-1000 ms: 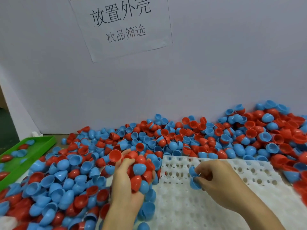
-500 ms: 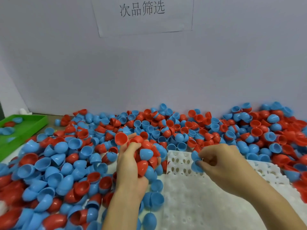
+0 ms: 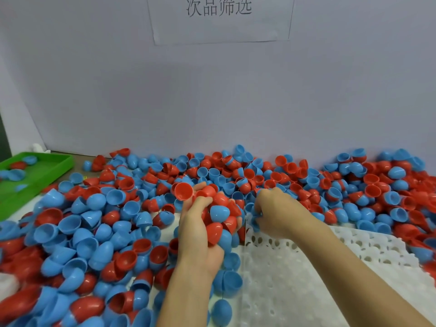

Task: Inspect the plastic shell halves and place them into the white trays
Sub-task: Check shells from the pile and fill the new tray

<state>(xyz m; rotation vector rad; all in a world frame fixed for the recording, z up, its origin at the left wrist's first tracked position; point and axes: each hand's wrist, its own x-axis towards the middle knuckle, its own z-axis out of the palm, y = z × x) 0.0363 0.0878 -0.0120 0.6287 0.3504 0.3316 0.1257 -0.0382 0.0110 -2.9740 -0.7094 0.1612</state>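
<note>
Red and blue plastic shell halves (image 3: 99, 227) lie heaped across the table. My left hand (image 3: 195, 230) cradles a handful of shell halves (image 3: 218, 214), a red one at its fingertips with the hollow facing me. My right hand (image 3: 273, 213) pinches a blue shell half (image 3: 255, 220) over the far left corner of the white tray (image 3: 318, 274). The tray has rows of round holes, and the holes I can see hold nothing.
A green tray (image 3: 40, 171) with a few shells sits at the far left. A grey partition wall with a paper sign (image 3: 219, 17) stands right behind the pile. More shells crowd the tray's far and right edges.
My view has tilted down and closer. My right hand with the blue half has shifted toward the tray's far left corner. My left hand keeps its handful.
</note>
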